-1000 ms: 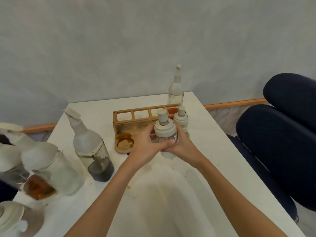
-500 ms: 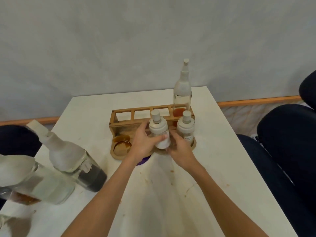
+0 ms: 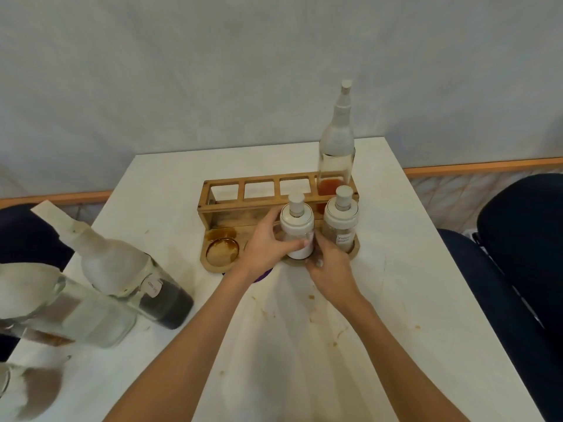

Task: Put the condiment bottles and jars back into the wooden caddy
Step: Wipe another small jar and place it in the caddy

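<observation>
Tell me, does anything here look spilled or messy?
Yes. The wooden caddy has brown residue smeared in the empty round slot at its front left. Brown specks also dot the white table in front of it, as if sauce or spice had leaked. Nothing looks broken.

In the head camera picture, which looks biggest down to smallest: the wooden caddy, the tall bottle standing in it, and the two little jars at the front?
1. wooden caddy, by far the widest.
2. tall bottle.
3. white jar and pepper jar: they look about the same size, so I won't rank them.
</observation>
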`<action>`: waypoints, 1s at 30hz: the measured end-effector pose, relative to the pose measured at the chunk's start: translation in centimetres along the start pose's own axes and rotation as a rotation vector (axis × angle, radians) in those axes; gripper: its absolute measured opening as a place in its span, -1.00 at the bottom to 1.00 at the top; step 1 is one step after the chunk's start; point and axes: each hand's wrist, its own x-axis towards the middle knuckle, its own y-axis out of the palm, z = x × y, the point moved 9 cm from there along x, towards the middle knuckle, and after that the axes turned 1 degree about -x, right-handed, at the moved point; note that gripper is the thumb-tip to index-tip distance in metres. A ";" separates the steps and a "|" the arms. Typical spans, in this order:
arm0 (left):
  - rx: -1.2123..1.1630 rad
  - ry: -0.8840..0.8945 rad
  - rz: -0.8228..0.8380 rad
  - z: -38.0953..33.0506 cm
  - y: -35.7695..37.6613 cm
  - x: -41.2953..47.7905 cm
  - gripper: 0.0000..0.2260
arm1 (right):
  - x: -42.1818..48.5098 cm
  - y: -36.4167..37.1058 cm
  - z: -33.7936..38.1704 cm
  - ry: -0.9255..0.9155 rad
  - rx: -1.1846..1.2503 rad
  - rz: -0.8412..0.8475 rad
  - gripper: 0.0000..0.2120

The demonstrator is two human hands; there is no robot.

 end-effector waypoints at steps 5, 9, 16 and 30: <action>0.017 0.021 -0.032 -0.6 0.2 -0.2 -0.38 | -0.2 -0.1 0.1 0.019 0.020 0.018 -0.59; 0.012 0.009 -0.109 -0.8 0.2 -0.7 -0.33 | -0.2 0.0 0.2 0.045 0.037 0.029 -0.58; 0.049 0.001 -0.104 -1.2 0.1 -1.2 -0.26 | -0.5 0.2 0.5 0.064 0.053 0.067 -0.57; 0.036 -0.119 0.131 0.4 0.8 -0.3 -0.23 | -0.4 -0.1 0.1 0.102 0.081 -0.122 -0.55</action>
